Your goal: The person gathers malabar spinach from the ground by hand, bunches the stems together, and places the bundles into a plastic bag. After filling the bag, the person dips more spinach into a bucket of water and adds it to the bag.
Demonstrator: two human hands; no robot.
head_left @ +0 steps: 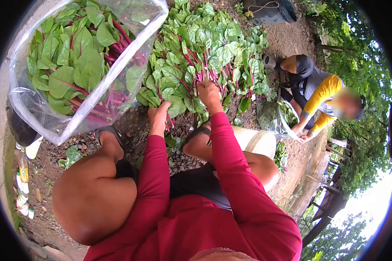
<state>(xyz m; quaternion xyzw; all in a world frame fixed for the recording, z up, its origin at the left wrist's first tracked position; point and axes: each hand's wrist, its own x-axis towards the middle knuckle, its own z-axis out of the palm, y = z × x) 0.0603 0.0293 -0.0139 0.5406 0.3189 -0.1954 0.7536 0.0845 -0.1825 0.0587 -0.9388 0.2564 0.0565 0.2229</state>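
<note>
The right hand (209,93) closes its grip on red stems in the pile of greens (204,48) lying on the soil. The left hand (159,115) curls at the pile's near edge; whether its grip holds anything I cannot tell. A plastic bag (43,122) of similar leaves sits just left.

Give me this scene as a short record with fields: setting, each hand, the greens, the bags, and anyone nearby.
Setting: outdoors, on bare soil
Left hand: at the near edge of the pile of greens, fingertips hidden among leaves
Right hand: further into the pile, on red stems, grip not visible
Plastic bag: clear, left of the pile, full of the same red-stemmed leaves
Co-worker: crouched at right, yellow sleeve, hands at a second bag holding greens
Bottles: on the ground at the left edge
</note>
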